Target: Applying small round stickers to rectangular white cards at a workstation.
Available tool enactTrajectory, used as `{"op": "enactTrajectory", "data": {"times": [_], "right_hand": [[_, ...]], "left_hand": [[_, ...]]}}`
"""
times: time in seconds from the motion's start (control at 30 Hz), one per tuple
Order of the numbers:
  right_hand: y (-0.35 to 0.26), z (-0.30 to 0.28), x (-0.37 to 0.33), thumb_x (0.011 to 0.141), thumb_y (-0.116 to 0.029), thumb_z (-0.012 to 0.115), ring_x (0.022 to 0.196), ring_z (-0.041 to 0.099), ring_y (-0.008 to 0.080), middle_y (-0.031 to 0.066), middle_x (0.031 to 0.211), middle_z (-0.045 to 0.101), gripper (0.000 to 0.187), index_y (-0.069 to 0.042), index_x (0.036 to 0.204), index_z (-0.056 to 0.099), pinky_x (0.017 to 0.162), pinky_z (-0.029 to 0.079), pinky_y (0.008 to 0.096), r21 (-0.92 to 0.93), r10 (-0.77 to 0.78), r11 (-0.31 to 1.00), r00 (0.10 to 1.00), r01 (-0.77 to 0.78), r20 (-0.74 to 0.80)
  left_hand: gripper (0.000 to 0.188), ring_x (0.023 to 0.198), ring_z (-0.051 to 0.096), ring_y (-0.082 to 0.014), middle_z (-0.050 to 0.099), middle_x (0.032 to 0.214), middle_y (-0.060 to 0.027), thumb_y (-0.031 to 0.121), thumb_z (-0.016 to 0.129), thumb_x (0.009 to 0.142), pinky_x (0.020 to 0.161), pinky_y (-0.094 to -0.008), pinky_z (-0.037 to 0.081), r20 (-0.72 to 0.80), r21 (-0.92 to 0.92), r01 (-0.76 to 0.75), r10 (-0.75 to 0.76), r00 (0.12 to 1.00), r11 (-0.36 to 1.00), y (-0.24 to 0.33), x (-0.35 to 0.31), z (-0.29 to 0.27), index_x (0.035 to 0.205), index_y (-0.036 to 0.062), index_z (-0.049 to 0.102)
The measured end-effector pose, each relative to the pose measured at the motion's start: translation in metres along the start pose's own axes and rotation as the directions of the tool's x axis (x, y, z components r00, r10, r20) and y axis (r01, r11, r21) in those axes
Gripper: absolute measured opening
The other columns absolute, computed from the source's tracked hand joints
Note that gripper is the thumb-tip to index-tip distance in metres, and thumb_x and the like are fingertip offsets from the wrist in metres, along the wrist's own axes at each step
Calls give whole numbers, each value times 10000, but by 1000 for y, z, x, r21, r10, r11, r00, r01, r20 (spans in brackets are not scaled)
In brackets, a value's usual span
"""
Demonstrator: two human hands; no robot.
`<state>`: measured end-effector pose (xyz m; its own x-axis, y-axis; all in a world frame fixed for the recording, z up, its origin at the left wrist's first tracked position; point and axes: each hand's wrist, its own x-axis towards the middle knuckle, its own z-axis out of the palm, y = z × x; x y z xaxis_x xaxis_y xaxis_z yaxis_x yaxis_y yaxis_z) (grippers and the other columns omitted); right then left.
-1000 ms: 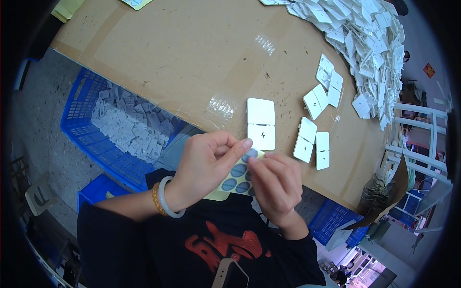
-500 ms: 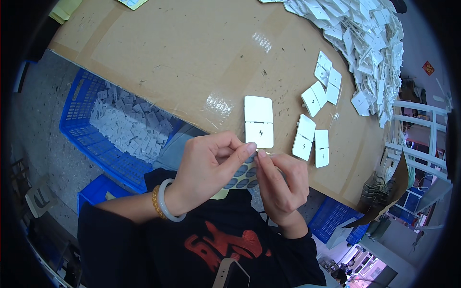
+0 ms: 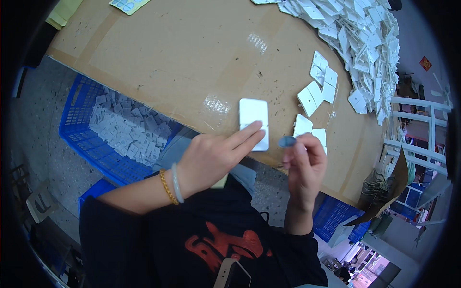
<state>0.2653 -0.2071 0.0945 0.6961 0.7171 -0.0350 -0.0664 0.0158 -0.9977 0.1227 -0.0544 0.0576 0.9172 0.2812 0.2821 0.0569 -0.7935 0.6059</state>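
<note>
A white two-panel plastic plate lies on the cardboard-covered table near its front edge. Two outstretched fingers of my left hand rest on its lower panel, covering most of the mark there; the thumb is hidden. To the right, just past the table edge, my right hand pinches a round grey-blue sticker between thumb and fingertips. Its fingers are slightly blurred. Under my left wrist, a pale yellow corner of the sticker sheet shows; the rest of that sheet is hidden.
Several similar plates lie right of centre, beside a large heap of white plates. A blue basket of small white pieces stands below the table at left. Another sticker sheet lies at the far left, and a blue crate stands lower right.
My hands have parted. The left has moved onto the plate with fingers straightened; the right has gone up and right with a sticker off the sheet. The sheet has dropped mostly out of sight.
</note>
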Motion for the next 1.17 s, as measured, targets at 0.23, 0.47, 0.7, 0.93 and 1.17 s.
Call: {"op": "enactTrajectory", "data": {"times": [0.23, 0.47, 0.7, 0.93, 1.17], "right_hand": [[20, 18, 25, 1005, -115, 582, 649, 633, 99, 63, 778, 646, 155, 34, 1035, 614, 597, 521, 212, -120, 258, 962, 959, -244, 119], [23, 29, 26, 975, -132, 641, 656, 616, 56, 37, 776, 668, 187, 45, 1035, 649, 577, 499, 191, -222, 287, 940, 951, -257, 115], [19, 34, 26, 973, -109, 646, 630, 586, 48, 31, 761, 647, 164, 47, 1024, 648, 564, 475, 180, -285, 310, 918, 947, -275, 85], [20, 36, 25, 958, -99, 666, 626, 583, 40, 22, 762, 647, 150, 43, 1009, 662, 553, 468, 173, -320, 267, 919, 961, -232, 70], [27, 35, 18, 889, -85, 745, 593, 597, 51, 46, 853, 651, 370, 16, 1208, 587, 493, 461, 176, -731, -102, 668, 990, 140, 96]], "left_hand": [[436, 529, 537, -31, 644, 1324, 73, 89, 654, 809, 481, -207, 417, -59, 66, -320, 323, 944, 945, -42, -33, 0, 1229, 198, 700], [441, 508, 521, -27, 651, 1313, 70, 93, 684, 789, 479, -201, 412, -81, 69, -330, 335, 939, 942, -48, -34, 5, 1213, 209, 711], [426, 504, 522, -29, 651, 1315, 66, 95, 688, 791, 478, -194, 416, -113, 41, -334, 337, 935, 942, -49, -35, 9, 1197, 219, 720], [425, 504, 523, -30, 645, 1323, 70, 98, 683, 796, 481, -197, 421, -114, 42, -332, 334, 935, 942, -49, -35, 9, 1200, 224, 718], [425, 505, 527, -30, 643, 1326, 66, 105, 685, 798, 480, -198, 418, -119, 44, -343, 345, 931, 938, -49, -34, 10, 1205, 223, 715]]}}
